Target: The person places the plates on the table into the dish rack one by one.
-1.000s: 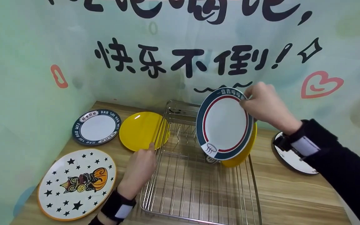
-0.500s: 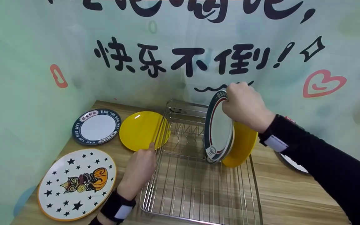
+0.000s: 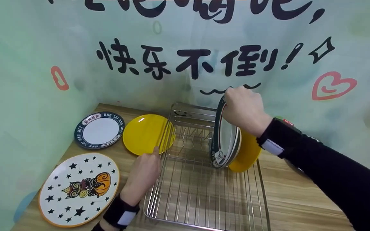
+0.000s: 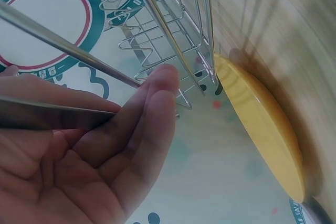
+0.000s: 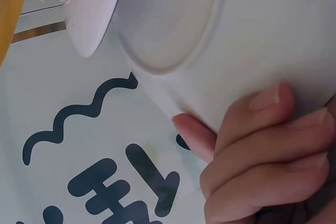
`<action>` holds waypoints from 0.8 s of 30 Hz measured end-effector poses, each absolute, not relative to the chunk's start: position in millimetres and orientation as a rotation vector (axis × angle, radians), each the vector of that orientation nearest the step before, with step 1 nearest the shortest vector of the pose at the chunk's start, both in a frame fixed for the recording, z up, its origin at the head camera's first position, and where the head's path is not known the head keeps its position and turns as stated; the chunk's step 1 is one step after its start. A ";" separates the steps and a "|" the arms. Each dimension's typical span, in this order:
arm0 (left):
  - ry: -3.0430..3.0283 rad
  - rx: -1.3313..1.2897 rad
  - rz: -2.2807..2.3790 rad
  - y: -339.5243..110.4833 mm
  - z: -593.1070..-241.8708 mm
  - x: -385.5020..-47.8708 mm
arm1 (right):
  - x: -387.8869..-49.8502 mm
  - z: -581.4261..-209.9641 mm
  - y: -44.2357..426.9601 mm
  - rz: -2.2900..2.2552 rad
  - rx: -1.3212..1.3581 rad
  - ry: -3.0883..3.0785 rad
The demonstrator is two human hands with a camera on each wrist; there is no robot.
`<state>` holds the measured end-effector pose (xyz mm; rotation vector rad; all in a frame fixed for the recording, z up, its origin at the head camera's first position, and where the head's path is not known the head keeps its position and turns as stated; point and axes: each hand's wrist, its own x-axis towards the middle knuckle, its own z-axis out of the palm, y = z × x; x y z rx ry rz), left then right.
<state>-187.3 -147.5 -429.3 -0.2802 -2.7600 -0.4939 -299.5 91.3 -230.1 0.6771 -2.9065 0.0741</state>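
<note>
My right hand (image 3: 244, 107) pinches the upper rim of a white plate (image 3: 226, 136) with a dark teal border and red ring. The plate stands nearly edge-on in the wire dish rack (image 3: 185, 222), its lower rim down among the wires. In the right wrist view the fingers (image 5: 268, 150) lie against its pale underside (image 5: 252, 35). Close behind it stand another white plate (image 5: 94, 9) and a yellow plate (image 3: 248, 150). My left hand (image 3: 145, 175) holds the rack's left side; the left wrist view shows its fingers (image 4: 157, 114) curled round a metal rail.
Left of the rack, a yellow plate (image 3: 145, 133), a teal-rimmed plate (image 3: 101, 131) and a large star-patterned plate (image 3: 79, 189) lie flat on the wooden table (image 3: 307, 195). Another plate on the right is mostly hidden by the right arm. A printed backdrop (image 3: 159, 93) rises behind.
My right hand has moved left and turned the teal-rimmed plate from facing the camera to nearly edge-on, lower among the rack's wires. The left hand has stayed on the rack.
</note>
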 end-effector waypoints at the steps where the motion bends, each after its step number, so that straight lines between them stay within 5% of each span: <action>1: -2.760 -0.279 -0.488 -147.4 -429.3 -187.1 | -299.7 -231.2 90.5 0.071 0.674 -2.916; 24: -2.764 -0.266 -0.570 -148.8 -428.9 -183.8 | -303.2 -257.4 94.6 0.156 0.655 -2.989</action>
